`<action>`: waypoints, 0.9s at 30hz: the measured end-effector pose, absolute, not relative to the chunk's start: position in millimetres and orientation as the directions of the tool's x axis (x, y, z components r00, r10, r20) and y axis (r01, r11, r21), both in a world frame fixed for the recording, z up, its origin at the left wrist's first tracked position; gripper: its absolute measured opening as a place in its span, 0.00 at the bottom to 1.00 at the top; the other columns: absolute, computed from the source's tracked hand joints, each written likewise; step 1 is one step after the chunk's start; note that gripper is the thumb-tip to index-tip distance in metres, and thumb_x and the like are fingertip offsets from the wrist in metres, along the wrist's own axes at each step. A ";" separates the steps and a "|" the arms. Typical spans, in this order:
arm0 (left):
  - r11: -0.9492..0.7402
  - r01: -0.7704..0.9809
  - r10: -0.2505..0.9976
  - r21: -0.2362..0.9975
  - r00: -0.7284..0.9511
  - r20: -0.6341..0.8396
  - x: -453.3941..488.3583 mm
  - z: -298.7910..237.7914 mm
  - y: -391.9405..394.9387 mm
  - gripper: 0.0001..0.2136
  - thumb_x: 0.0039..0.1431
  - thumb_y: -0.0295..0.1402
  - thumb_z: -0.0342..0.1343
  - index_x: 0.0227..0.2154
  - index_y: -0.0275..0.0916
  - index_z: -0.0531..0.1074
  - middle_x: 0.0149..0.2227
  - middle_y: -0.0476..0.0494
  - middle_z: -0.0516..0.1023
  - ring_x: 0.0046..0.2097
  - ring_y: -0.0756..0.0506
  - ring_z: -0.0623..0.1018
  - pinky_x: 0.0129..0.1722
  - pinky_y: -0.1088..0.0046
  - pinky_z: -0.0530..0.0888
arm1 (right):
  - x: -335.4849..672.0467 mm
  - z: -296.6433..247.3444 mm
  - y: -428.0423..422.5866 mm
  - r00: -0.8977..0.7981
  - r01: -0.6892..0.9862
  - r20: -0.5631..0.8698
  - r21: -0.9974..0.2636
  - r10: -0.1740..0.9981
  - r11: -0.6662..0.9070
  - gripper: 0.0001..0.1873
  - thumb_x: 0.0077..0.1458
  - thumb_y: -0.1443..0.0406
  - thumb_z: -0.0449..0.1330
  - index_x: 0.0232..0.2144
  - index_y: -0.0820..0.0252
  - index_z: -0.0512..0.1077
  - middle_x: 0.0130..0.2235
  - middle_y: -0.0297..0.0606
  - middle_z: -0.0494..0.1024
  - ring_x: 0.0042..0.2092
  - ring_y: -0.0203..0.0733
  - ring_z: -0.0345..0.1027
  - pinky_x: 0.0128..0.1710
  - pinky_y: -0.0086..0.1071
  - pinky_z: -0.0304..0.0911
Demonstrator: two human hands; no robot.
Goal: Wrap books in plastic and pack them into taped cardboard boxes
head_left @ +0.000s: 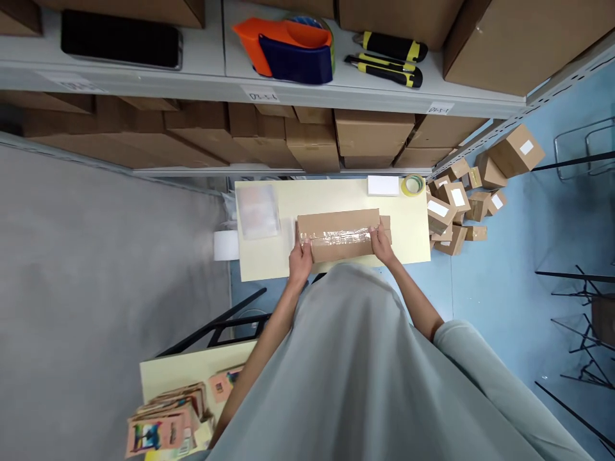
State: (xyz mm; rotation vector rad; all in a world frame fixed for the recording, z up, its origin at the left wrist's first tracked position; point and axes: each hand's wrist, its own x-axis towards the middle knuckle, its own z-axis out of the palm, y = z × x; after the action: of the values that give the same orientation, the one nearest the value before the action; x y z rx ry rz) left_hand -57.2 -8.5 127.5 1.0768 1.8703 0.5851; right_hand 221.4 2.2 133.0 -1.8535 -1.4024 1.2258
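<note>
A flat cardboard box (339, 223) with shiny clear tape along its middle is held between both hands over the pale yellow table (408, 246). My left hand (301, 259) grips its left end, the thumb on the top face. At the right end, my right hand (381, 243) is closed on the box, where a small cardboard flap sticks out. The undersides of the fingers are hidden by the box. Near its far left corner lies a translucent plastic sleeve or stack (258, 211). A white pad or box (383, 186) and a yellow tape roll (412, 185) sit at the far right.
Beyond the table, a metal shelf (192, 73) holds cardboard boxes, a phone (121, 40), an orange-and-blue tape dispenser (288, 48) and several cutters (391, 57). Small labelled boxes (454, 195) are piled right of the table. Pink booklets (163, 426) lie on a side table at lower left.
</note>
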 end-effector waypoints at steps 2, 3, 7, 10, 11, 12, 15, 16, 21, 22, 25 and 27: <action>0.459 0.524 0.887 0.718 -0.225 -0.403 -57.9 132.2 -8.3 0.34 0.77 0.54 0.40 0.71 0.32 0.67 0.69 0.25 0.75 0.72 0.31 0.72 0.72 0.48 0.69 | 217.5 143.2 0.9 0.128 0.600 -0.294 -0.737 0.947 -0.310 0.51 0.76 0.40 0.36 0.81 0.74 0.35 0.80 0.61 0.50 0.81 0.57 0.47 0.79 0.57 0.47; 0.386 0.589 0.920 0.710 -0.194 -0.340 -56.5 136.4 -8.7 0.36 0.77 0.53 0.40 0.74 0.30 0.62 0.74 0.23 0.67 0.77 0.31 0.65 0.75 0.47 0.63 | 212.7 149.1 -1.0 0.149 0.672 -0.253 -0.683 0.956 -0.285 0.50 0.77 0.42 0.37 0.81 0.74 0.36 0.81 0.60 0.45 0.82 0.58 0.40 0.80 0.59 0.42; -0.122 0.766 0.959 0.631 0.255 -0.125 -38.1 154.1 -12.0 0.35 0.78 0.46 0.41 0.79 0.31 0.52 0.81 0.31 0.50 0.83 0.35 0.44 0.81 0.45 0.43 | 182.6 167.3 -13.2 -0.136 0.803 -0.171 -0.596 0.976 0.008 0.39 0.79 0.50 0.41 0.81 0.63 0.48 0.82 0.46 0.47 0.84 0.52 0.31 0.82 0.57 0.35; -0.334 0.728 0.853 0.598 0.503 -0.136 -26.4 156.7 -14.2 0.33 0.78 0.41 0.39 0.80 0.33 0.52 0.80 0.34 0.53 0.82 0.37 0.50 0.81 0.47 0.44 | 169.3 168.4 -19.8 -0.350 0.753 -0.189 -0.640 0.917 0.155 0.34 0.78 0.55 0.45 0.80 0.58 0.55 0.81 0.41 0.53 0.83 0.49 0.40 0.83 0.53 0.37; -0.355 0.725 0.841 0.590 0.523 -0.138 -26.1 155.3 -14.5 0.33 0.77 0.40 0.39 0.80 0.33 0.51 0.80 0.34 0.54 0.82 0.37 0.51 0.81 0.48 0.45 | 169.7 167.1 -20.7 -0.365 0.749 -0.196 -0.643 0.910 0.162 0.34 0.78 0.55 0.46 0.79 0.58 0.56 0.81 0.40 0.53 0.82 0.48 0.41 0.83 0.52 0.37; -0.360 0.729 0.841 0.582 0.524 -0.136 -27.9 153.3 -14.7 0.33 0.77 0.40 0.39 0.80 0.32 0.51 0.80 0.34 0.53 0.82 0.37 0.52 0.81 0.49 0.45 | 172.4 165.6 -21.3 -0.358 0.756 -0.203 -0.635 0.912 0.156 0.34 0.78 0.55 0.47 0.79 0.59 0.56 0.81 0.41 0.52 0.82 0.48 0.42 0.83 0.52 0.37; -0.338 0.747 0.865 0.573 0.487 -0.125 -42.3 147.2 -15.8 0.34 0.78 0.43 0.40 0.80 0.31 0.51 0.81 0.32 0.50 0.82 0.36 0.50 0.81 0.47 0.45 | 190.7 162.9 -22.9 -0.252 0.810 -0.204 -0.579 0.946 0.091 0.36 0.78 0.53 0.48 0.79 0.62 0.55 0.81 0.43 0.50 0.83 0.50 0.40 0.83 0.52 0.34; -0.319 0.751 0.876 0.578 0.466 -0.121 -48.5 145.8 -16.6 0.35 0.78 0.44 0.41 0.80 0.30 0.51 0.81 0.31 0.50 0.82 0.35 0.49 0.81 0.46 0.45 | 198.3 163.0 -23.7 -0.201 0.826 -0.197 -0.561 0.959 0.058 0.37 0.78 0.52 0.47 0.79 0.63 0.55 0.81 0.44 0.50 0.83 0.50 0.39 0.82 0.53 0.34; -0.034 0.740 0.981 0.671 0.154 -0.120 -72.6 141.4 -20.4 0.42 0.77 0.53 0.44 0.80 0.26 0.46 0.82 0.24 0.41 0.83 0.32 0.43 0.80 0.45 0.48 | 226.3 161.7 -24.9 0.047 0.780 -0.184 -0.607 0.982 -0.151 0.46 0.76 0.44 0.44 0.80 0.71 0.49 0.82 0.55 0.45 0.83 0.55 0.36 0.81 0.56 0.40; 0.058 0.708 0.988 0.704 0.059 -0.141 -74.3 140.2 -19.9 0.42 0.76 0.54 0.45 0.80 0.26 0.47 0.82 0.24 0.42 0.83 0.32 0.44 0.80 0.47 0.51 | 227.8 159.8 -23.4 0.090 0.730 -0.208 -0.651 0.974 -0.207 0.48 0.76 0.41 0.44 0.80 0.71 0.47 0.81 0.57 0.46 0.83 0.55 0.39 0.80 0.56 0.44; 0.276 0.522 0.957 0.807 -0.067 -0.284 -72.9 135.5 -14.5 0.38 0.76 0.56 0.47 0.78 0.36 0.56 0.77 0.29 0.63 0.78 0.34 0.63 0.76 0.52 0.65 | 224.1 150.1 -15.8 0.164 0.543 -0.300 -0.768 0.940 -0.340 0.51 0.73 0.37 0.45 0.80 0.67 0.48 0.77 0.57 0.61 0.78 0.56 0.56 0.77 0.54 0.55; 0.340 0.411 0.934 0.846 -0.041 -0.355 -70.4 131.8 -9.2 0.34 0.76 0.56 0.47 0.74 0.40 0.63 0.70 0.33 0.75 0.71 0.37 0.74 0.72 0.54 0.71 | 218.8 143.0 -9.8 0.180 0.472 -0.308 -0.806 0.934 -0.357 0.51 0.72 0.35 0.46 0.78 0.67 0.54 0.71 0.56 0.72 0.73 0.56 0.66 0.74 0.52 0.60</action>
State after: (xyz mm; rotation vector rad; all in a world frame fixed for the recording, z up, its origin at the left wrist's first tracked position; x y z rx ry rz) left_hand -70.4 -9.2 131.8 1.2329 1.6303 0.6735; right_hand 218.8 -9.8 143.0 -1.9137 -1.3179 1.0975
